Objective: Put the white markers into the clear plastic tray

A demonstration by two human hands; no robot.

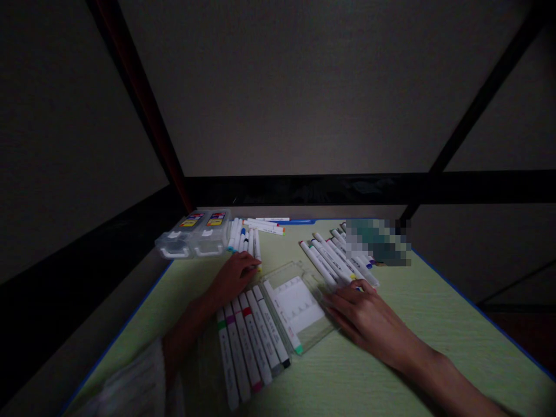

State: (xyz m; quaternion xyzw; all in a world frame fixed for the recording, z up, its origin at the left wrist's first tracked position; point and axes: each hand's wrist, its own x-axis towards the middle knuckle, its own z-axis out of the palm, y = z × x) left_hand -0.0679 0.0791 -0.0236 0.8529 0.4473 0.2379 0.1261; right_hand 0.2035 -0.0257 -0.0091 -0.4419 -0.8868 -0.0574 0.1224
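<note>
Markers (pixel 249 347) lie side by side in the left half of an open clear case (pixel 313 335), which rests flat on the pale green table (pixel 339 382) in front of us. Its right half holds a white insert (pixel 302 304) and one green-tipped marker (pixel 290 333) along the inner edge.

Our left hand (pixel 234 277) is above the far end of that row, fingers close together and slightly bent, beside a yellow-ended marker (pixel 258 249); we cannot tell whether they pinch it. Our right hand (pixel 360 310) is by the case's right edge, at the near ends of a fanned marker group (pixel 332 258). Its fingers are bent and mostly together, but we cannot tell what they grip.

Beyond our left hand lie more loose markers (pixel 238 234), with two closed clear cases (pixel 193 243) to their left. A blue strip (pixel 302 222) lies at the table's far edge. A pixelated patch hides part of the right side.
</note>
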